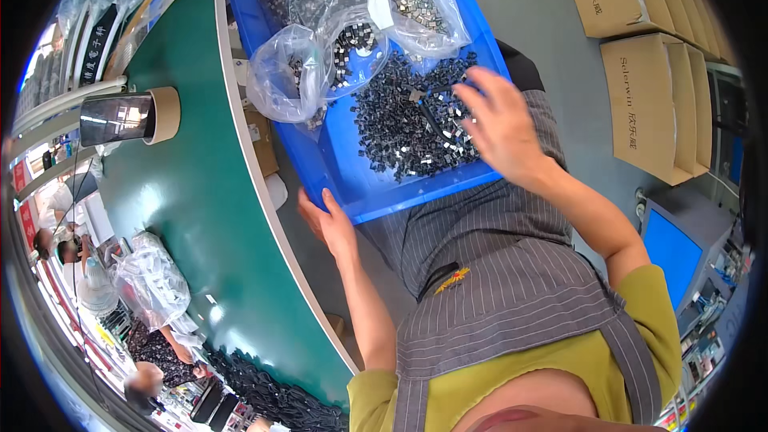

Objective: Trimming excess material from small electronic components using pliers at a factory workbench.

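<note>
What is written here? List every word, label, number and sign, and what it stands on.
I won't copy wording; each text's place:
Upper cardboard box: dark print, legible.
Lower cardboard box: dark print, legible.
Black strip, upper left: pale characters, partly legible.
Red signs, far left: too small to read.
Anything else: too small or blurred.

Left hand [328,224], thumb [331,203] out; right hand [507,130], fingers [486,85] apart

There they lay — small black parts [392,124], flecked with silver, heaped loose in the blue tray [340,172], toward its near end!
</note>
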Demonstrator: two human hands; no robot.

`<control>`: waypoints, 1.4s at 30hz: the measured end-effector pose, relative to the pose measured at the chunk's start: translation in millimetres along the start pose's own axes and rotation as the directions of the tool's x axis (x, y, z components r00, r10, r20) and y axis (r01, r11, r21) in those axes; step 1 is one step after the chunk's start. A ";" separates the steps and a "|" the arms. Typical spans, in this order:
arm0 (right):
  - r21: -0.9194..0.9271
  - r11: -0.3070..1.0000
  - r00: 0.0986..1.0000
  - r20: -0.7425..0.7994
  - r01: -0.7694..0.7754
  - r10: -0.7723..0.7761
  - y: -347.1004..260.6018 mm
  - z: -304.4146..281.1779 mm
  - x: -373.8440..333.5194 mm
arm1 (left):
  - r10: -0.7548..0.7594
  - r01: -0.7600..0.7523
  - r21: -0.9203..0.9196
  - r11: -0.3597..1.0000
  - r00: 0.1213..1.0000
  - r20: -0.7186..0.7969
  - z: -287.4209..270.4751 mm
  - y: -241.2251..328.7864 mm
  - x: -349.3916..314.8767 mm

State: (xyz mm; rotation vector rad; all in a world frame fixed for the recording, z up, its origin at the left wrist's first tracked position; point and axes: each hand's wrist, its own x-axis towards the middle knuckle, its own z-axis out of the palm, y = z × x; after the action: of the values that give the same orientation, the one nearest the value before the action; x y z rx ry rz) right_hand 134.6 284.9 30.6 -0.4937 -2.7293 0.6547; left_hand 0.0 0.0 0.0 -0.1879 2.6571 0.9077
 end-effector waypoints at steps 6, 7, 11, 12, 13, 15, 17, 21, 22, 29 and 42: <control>-0.189 0.982 0.987 0.162 0.009 0.022 -4.1 62.0 15.0 | 0.736 -0.731 0.094 0.676 0.661 -0.144 13.2 61.6 -19.5; -0.184 0.983 0.985 0.170 0.017 0.015 -7.5 61.9 16.2 | 0.760 -0.754 0.108 0.648 0.650 -0.025 21.5 68.9 -16.1; -0.162 0.987 0.989 0.150 0.022 0.003 -12.9 58.8 20.4 | 0.790 -0.788 0.053 0.613 0.613 -0.020 60.3 107.0 32.5; -0.144 0.989 0.986 0.166 0.028 -0.004 -9.5 58.0 20.8 | 0.806 -0.801 0.098 0.590 0.590 -0.032 67.0 116.2 45.3; -0.125 0.992 0.984 0.178 0.032 -0.010 -6.4 56.8 21.6 | 0.808 -0.802 0.099 0.588 0.589 -0.028 74.2 121.5 60.9; -0.093 0.995 0.986 0.166 0.025 -0.009 0.7 50.9 23.3 | 0.820 -0.781 0.286 0.556 0.571 -0.035 82.9 130.2 85.1; -0.018 1.000 0.980 0.198 -0.007 0.011 9.5 46.0 25.8 | 0.777 -0.755 0.311 0.577 0.625 0.074 87.1 137.7 91.6; 0.080 0.996 0.968 0.251 -0.026 0.005 12.1 37.6 36.6 | 0.779 -0.764 0.320 0.560 0.617 0.109 89.5 134.8 105.7; 0.066 0.998 0.977 0.213 0.010 -0.023 11.1 39.2 34.6 | 0.780 -0.771 0.324 0.548 0.611 0.134 92.8 133.0 107.0; -0.043 0.991 0.988 0.093 0.130 -0.125 10.9 67.2 26.0 | 0.853 -0.791 0.376 0.483 0.522 0.001 105.5 120.8 122.2; -0.147 0.985 0.975 0.214 0.092 -0.060 11.9 36.5 7.7 | 0.586 -0.507 -0.557 0.658 0.809 -0.043 49.9 70.6 -7.6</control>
State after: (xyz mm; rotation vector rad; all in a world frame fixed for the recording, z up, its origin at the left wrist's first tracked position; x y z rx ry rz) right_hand 117.8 284.0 -4.8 -0.3706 -2.9976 0.5007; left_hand 4.2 86.5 5.8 0.5818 2.2600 1.7939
